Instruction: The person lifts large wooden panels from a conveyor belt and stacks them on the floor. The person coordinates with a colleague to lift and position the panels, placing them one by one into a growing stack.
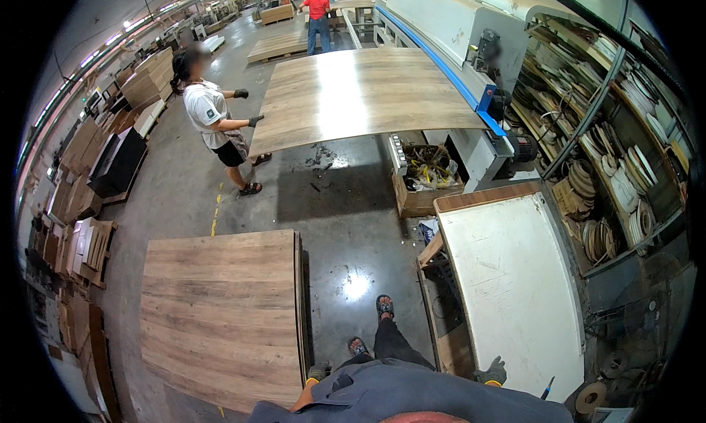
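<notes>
My right hand (491, 371), in a dark glove with a yellow cuff, is over the near left edge of a white-topped table (518, 276). Its fingers are stretched apart and hold nothing. Beside the right edge of a stack of wood-grain boards (220, 305) is my left hand (318, 371), gloved the same way. It is small in view and its fingers do not show clearly; whether it touches the stack I cannot tell. Ahead, a large wood-grain panel (353, 92) lies along a long machine (441, 26), with a gloved co-worker (209, 107) at its left edge.
A wooden bin (428, 199) of scraps stands under the panel's right side. Shelves (603, 136) with coiled strips line the right. A blue-handled tool (548, 388) lies on the table near me. Pallets of boards (92, 250) stand left, and a person in red (318, 19) works farther off.
</notes>
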